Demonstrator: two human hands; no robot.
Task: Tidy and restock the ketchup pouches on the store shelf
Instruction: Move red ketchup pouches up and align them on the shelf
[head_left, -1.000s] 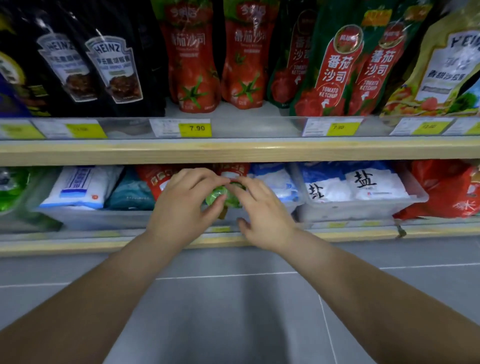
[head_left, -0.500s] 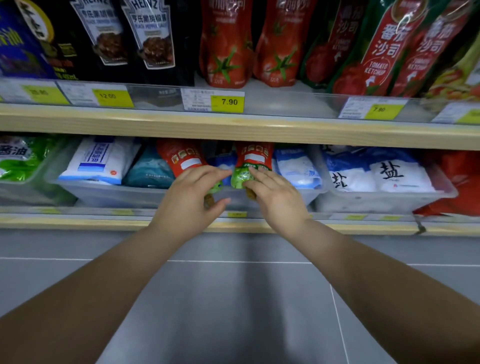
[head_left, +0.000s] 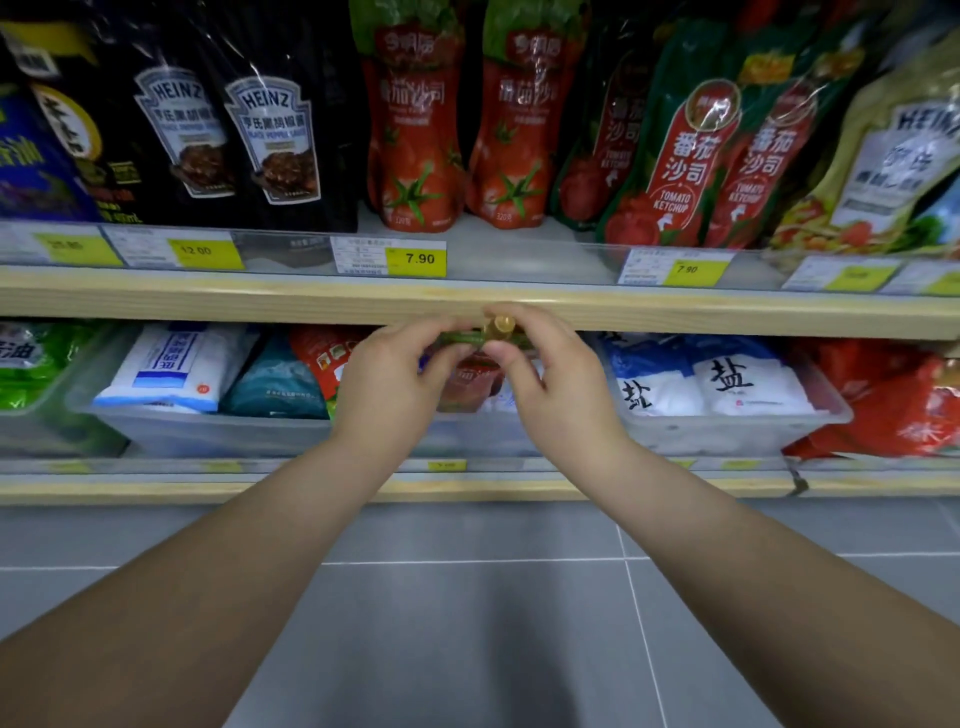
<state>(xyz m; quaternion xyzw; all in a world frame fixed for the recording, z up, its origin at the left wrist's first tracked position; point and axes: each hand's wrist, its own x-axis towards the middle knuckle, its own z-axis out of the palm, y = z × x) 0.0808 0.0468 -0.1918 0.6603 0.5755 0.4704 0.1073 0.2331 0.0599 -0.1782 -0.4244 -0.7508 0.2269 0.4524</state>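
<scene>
A red ketchup pouch (head_left: 470, 382) with a green top and a small cap hangs upright between both hands, just in front of the lower shelf and below the upper shelf's wooden edge (head_left: 260, 301). My left hand (head_left: 387, 379) pinches the green top from the left. My right hand (head_left: 550, 387) pinches it from the right, next to the cap. Two matching red ketchup pouches (head_left: 415, 130) stand side by side on the upper shelf above a 7.90 price tag (head_left: 418, 258). Another red pouch (head_left: 324, 358) lies in the clear bin (head_left: 208, 431) behind my left hand.
Black Heinz pepper sauce pouches (head_left: 234, 130) stand at upper left, green-and-red tomato ketchup bags (head_left: 691, 156) at upper right. White salt bags (head_left: 727, 384) fill a second bin (head_left: 727, 431) on the right. Grey floor tiles (head_left: 467, 597) lie below.
Both hands have lifted the ketchup pouch up out of the lower bin to the height of the upper shelf's edge. The view has tilted upward.
</scene>
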